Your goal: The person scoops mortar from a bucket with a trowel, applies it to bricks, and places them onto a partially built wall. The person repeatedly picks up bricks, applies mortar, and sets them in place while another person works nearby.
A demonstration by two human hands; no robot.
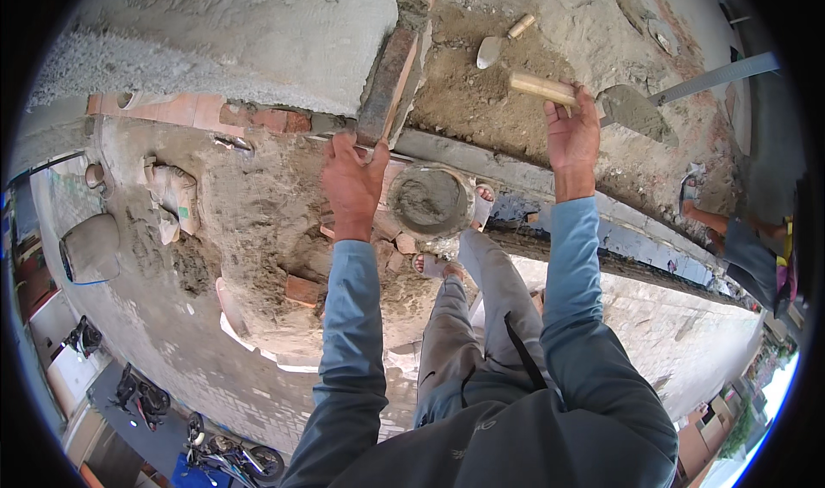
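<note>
My right hand (pixel 573 140) is closed round the wooden handle (pixel 540 87) of a trowel. Its blade (pixel 638 114), coated with grey mortar, points to the right above the sandy ground. My left hand (pixel 352 183) has thumb and fingers at the near end of a long reddish-brown brick (pixel 387 88), which lies along the edge of a grey plastered surface. The fingertips are partly hidden there. Between my hands and lower down, a round bucket (pixel 430 200) holds wet grey mortar, close to my sandalled feet.
A smaller trowel (pixel 489 52) lies on the sand ahead. A long concrete ledge (pixel 507 163) runs to the right. Broken bricks (pixel 302 290) and a torn sack (pixel 176 196) lie on the left. Another person's leg (pixel 709 222) shows at the far right; parked motorcycles (pixel 232 458) stand lower left.
</note>
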